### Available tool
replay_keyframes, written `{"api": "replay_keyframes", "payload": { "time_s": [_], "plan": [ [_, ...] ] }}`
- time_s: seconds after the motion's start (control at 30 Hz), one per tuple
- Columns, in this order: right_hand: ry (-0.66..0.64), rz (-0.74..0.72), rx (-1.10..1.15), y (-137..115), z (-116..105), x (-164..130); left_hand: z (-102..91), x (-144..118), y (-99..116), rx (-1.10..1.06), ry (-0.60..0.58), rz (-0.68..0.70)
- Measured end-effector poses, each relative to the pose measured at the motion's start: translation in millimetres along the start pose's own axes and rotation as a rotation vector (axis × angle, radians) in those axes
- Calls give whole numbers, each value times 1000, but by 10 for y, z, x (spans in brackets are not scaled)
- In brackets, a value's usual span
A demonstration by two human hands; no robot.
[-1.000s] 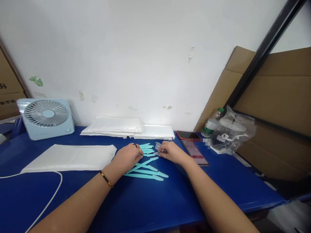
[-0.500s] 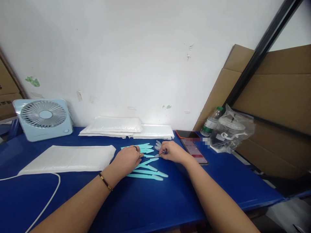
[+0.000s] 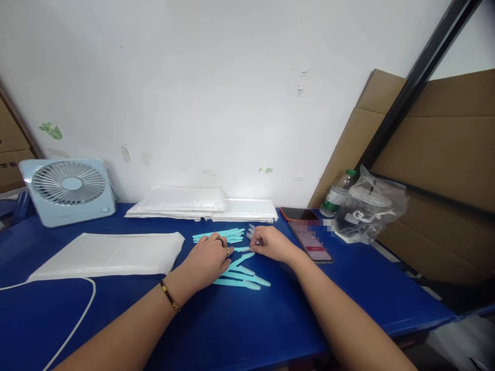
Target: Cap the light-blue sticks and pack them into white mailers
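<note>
My left hand [image 3: 209, 260] is closed on a turquoise eyebrow razor [image 3: 240, 249], whose blade end points right. At that end my right hand [image 3: 273, 243] pinches a small clear cap, mostly hidden by the fingertips; the cap appears to be over the razor's tip. Several loose clear caps [image 3: 251, 230] lie just behind my right fingers. Behind my left hand is a row of turquoise razors [image 3: 234, 233]. More razors [image 3: 243, 282] fan out on the blue table [image 3: 286, 314] in front, their handles partly under my left hand.
White padded packs [image 3: 181, 198] are stacked along the wall, and another white pack [image 3: 112, 252] lies at left. A light blue fan [image 3: 71, 190] and a white cable [image 3: 79, 319] are farther left. Two phones [image 3: 313, 245], a bottle [image 3: 337, 196] and a bagged cup [image 3: 365, 211] stand right.
My left hand has shifted slightly right with the razor. The small gap between the razor's tip and the cap in my right hand has closed.
</note>
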State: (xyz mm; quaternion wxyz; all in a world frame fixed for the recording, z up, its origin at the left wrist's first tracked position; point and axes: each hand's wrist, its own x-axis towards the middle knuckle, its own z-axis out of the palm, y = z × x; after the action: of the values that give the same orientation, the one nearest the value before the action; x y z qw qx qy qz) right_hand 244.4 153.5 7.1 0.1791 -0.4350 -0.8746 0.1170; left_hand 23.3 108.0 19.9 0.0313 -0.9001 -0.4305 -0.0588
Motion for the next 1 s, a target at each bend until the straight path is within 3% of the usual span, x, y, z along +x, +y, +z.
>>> {"api": "replay_keyframes", "payload": {
  "time_s": [0.17, 0.37, 0.47, 0.6, 0.83, 1.0],
  "plan": [
    [-19, -43, 90, -11, -1, -2, 12, -15, 14, -65, -18, 49],
    [156, 85, 55, 203, -314, -103, -14, 5, -101, -67, 55, -93],
    [100, 93, 43, 294, -375, -136, 14, 11, -166, -24, 18, -119],
    [-12, 52, 58, 298, -275, -105, 42, 24, -198, -8, 10, -110],
    [-114, 161, 175, 262, -134, -59, 61, 114, -319, -177, 13, -171],
    [-97, 128, 228, 163, -87, -33, 91, 130, -339, -326, 2, -165]
  ]
}}
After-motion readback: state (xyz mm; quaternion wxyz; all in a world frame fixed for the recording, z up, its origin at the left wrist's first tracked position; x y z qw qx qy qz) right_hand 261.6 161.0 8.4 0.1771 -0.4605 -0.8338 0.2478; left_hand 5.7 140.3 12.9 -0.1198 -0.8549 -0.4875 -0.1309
